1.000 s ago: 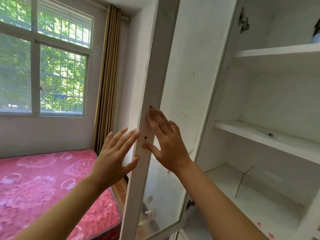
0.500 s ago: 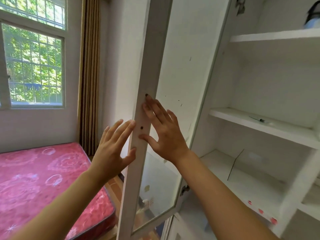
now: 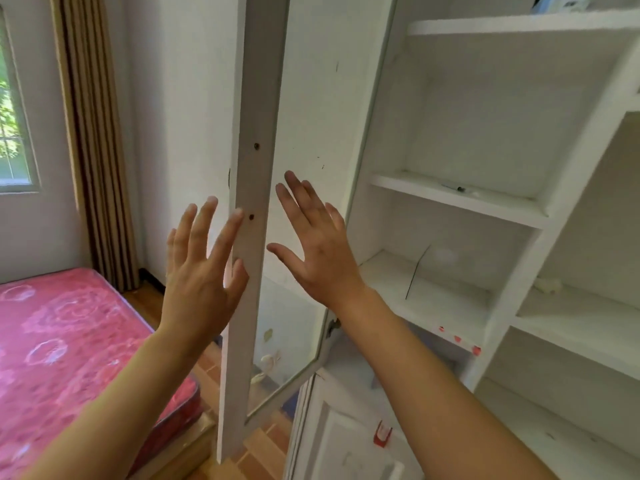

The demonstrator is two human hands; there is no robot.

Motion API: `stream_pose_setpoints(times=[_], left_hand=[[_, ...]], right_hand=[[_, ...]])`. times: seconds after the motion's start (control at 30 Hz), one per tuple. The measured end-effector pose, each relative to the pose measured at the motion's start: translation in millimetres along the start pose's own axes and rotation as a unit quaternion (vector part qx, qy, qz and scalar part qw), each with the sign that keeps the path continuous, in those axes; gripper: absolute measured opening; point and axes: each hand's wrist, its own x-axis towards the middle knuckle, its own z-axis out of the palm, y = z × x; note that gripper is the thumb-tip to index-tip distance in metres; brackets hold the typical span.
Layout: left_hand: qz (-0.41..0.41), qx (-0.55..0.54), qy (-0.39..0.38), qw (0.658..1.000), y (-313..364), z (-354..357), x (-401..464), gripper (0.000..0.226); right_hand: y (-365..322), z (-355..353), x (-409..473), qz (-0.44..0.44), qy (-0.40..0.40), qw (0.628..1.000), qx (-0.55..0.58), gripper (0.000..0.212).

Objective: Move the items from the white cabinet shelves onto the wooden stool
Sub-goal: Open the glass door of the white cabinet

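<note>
While both hands were flat and held nothing, the small dark item (image 3: 460, 188) lay on the middle shelf (image 3: 460, 202), off to the right, nearer the right hand (image 3: 317, 247) than the left hand (image 3: 204, 271).

The right hand (image 3: 320, 252) is lifting off the cabinet door (image 3: 254, 188), fingers spread. The left hand (image 3: 204, 275) is now touching the door's edge. The door is swinging wider.
</note>
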Motion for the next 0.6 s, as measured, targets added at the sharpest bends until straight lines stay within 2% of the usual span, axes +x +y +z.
stream_pose_setpoints(times=[0.37,0.6], left_hand=[[0.068,-0.052,0.019,0.996,72.5,28.6,-36.7,0.059],[0.017,-0.094,-0.058,0.994,113.9,91.6,-64.4,0.064]], right_hand=[[36.5,-16.6,-72.0,0.075,-0.034,0.996,0.032,0.077],[90.5,-13.2,-134.5,0.129,-0.046,0.988,0.065,0.076]])
